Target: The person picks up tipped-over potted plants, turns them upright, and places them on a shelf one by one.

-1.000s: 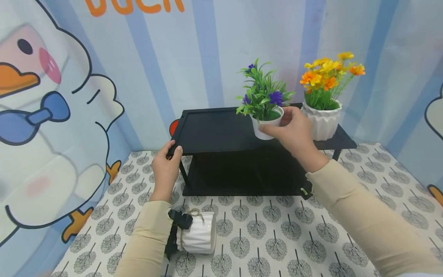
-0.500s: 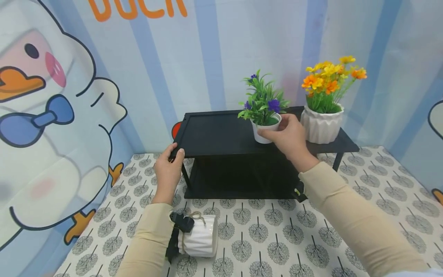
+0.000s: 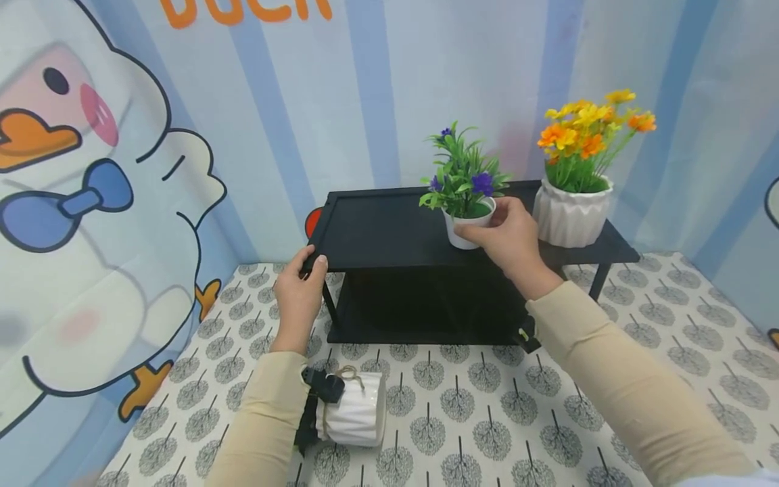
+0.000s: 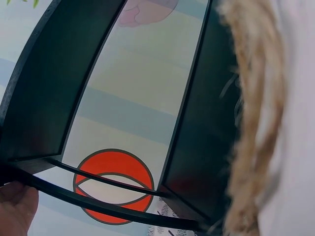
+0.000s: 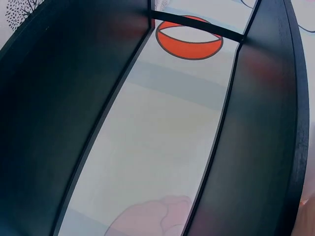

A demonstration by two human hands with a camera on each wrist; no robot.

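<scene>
- My left grip (image 3: 298, 297) pinches the left front corner of the black shelf (image 3: 380, 230).
- In front of the shelf's left part, a twine-tied ribbed pot (image 3: 358, 411) lies on its side on the bench (image 3: 475, 467).
- About midway along the shelf's top, the purple-flowered potted plant (image 3: 464, 193) stands upright.
- My right grip (image 3: 512, 240) pinches that plant's white pot from the right.
- Toward the shelf's right end stands the yellow-and-orange potted plant (image 3: 575, 196).

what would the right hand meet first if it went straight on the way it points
The purple-flowered pot in its grip; past that, perhaps the backdrop, though depth is unclear.
</scene>
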